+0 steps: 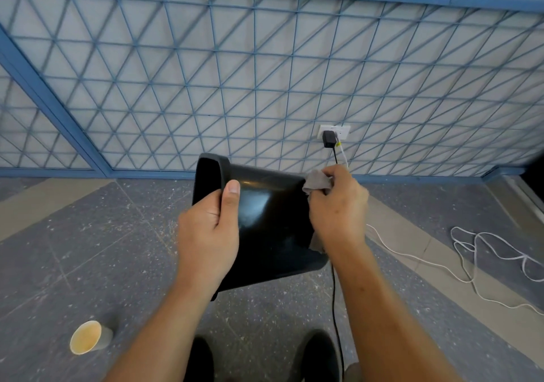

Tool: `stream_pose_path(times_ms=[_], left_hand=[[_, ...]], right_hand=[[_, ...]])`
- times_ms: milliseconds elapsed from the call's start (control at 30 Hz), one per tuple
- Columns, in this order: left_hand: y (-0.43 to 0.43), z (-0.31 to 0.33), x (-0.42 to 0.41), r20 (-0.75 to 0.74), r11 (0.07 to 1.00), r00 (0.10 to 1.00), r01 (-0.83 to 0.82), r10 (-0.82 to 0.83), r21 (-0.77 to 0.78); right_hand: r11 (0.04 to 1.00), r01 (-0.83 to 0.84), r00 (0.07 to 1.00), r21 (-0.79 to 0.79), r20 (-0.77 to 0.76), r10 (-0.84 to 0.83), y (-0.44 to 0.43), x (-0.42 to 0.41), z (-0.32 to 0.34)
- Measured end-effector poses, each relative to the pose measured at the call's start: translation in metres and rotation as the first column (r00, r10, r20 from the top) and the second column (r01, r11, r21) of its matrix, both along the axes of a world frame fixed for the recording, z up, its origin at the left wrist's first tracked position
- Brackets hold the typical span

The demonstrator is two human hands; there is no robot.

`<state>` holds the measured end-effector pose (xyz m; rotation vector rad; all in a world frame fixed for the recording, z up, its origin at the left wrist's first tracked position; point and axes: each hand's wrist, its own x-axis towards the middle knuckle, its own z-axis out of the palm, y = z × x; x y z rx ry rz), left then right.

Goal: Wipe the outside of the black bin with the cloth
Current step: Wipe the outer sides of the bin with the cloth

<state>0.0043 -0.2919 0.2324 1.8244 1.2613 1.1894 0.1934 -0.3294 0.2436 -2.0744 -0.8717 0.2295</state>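
Held up off the floor [88,234], between the two hands: black bin [265,219], tipped on its side, open mouth facing left and away, base toward the right. Glossy outer wall turned up toward the camera.

Left hand [209,234] clamped on the bin's rim: thumb [231,199] pressed flat on the outer wall just right of the rim, the other fingers curled out of sight inside the mouth.

Right hand [338,205] closed around a grey cloth [316,182], bunched against the bin's base end. Cloth sticking out above the knuckles and again below the heel of the hand, touching the black wall at both places. Fingers of this hand folded tight into the cloth, tips hidden.

Beyond the right hand's fingers, on the wall: white socket plate [338,131] with a black plug adapter [328,139] in it. Black cable [334,293] dropping from there behind the bin and down past the right wrist. White cable [471,252] looped on the floor well to the right of the right hand.

Far below and left of the left hand: paper cup [88,337] lying on its side on the floor, mouth toward the camera. Blue metal grille [235,72] across the wall behind everything. Two dark shoes [316,355] at the bottom edge, between the forearms.
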Motion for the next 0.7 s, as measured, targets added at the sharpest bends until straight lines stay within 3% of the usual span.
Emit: stream_pose_path(times_ms=[200,333,433,600,700], left_hand=[[-0.004,-0.005,0.007,-0.104,0.999,0.995,0.002,0.003,0.049],[0.001,-0.005,0.002,0.01,0.994,0.996,-0.093,0.094,-0.062],[0.007,-0.002,-0.004,0.088,0.979,0.981,-0.165,0.176,-0.119],[0.011,-0.001,-0.009,0.127,0.974,0.973,-0.176,0.195,-0.144],[0.009,-0.002,-0.008,0.125,0.977,0.975,-0.164,0.181,-0.137]], right_hand=[[0.953,-0.282,0.959,0.109,0.01,0.283,0.014,-0.064,0.019],[0.884,-0.442,0.896,0.153,0.033,0.443,0.009,-0.072,0.017],[0.926,-0.372,0.928,0.062,0.045,0.369,0.005,-0.042,0.01],[0.996,-0.083,0.997,-0.034,0.004,0.083,-0.005,0.012,-0.003],[0.996,-0.083,0.995,-0.028,0.059,0.085,-0.005,-0.001,0.0]])
